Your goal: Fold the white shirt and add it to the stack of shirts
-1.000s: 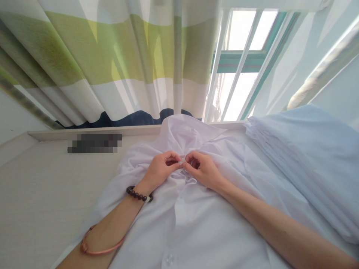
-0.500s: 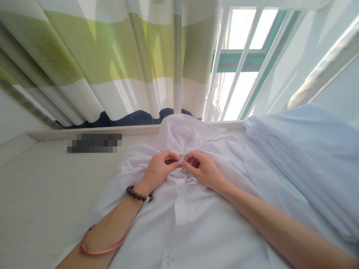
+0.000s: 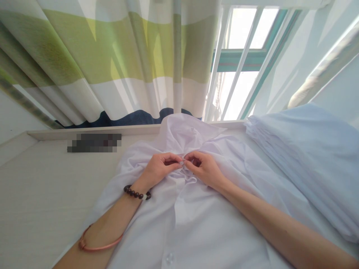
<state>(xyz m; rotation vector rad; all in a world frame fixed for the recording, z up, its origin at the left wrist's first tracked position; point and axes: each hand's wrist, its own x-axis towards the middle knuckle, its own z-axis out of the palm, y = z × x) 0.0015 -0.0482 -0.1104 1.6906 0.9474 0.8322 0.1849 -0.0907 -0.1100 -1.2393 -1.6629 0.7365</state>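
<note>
A white collared shirt [image 3: 207, 224] lies spread in front of me, its collar [image 3: 179, 127] at the far end. Just below the collar, both hands meet at the front placket, where the cloth is bunched. My left hand [image 3: 161, 168], closed in a pinch, has its thumb and forefinger at a small clear button [image 3: 181, 163]. Opposite it, my right hand [image 3: 203, 168] pinches the placket's edge beside that button. Whether the button is in its hole I cannot tell. A lower button [image 3: 169, 258] shows nearer to me.
Folded white cloth [image 3: 305, 160] is stacked on the right. A dark blurred-out object [image 3: 95, 143] sits at the back left of the pale surface [image 3: 56, 198]. Behind the raised back edge [image 3: 134, 130] hangs a green and white curtain [image 3: 126, 52], beside a barred window [image 3: 241, 59].
My left hand has shifted slightly and its fingertips have closed in around the button, now nearer the right fingertips. My left forearm has moved a little left. The shirt lies as before.
</note>
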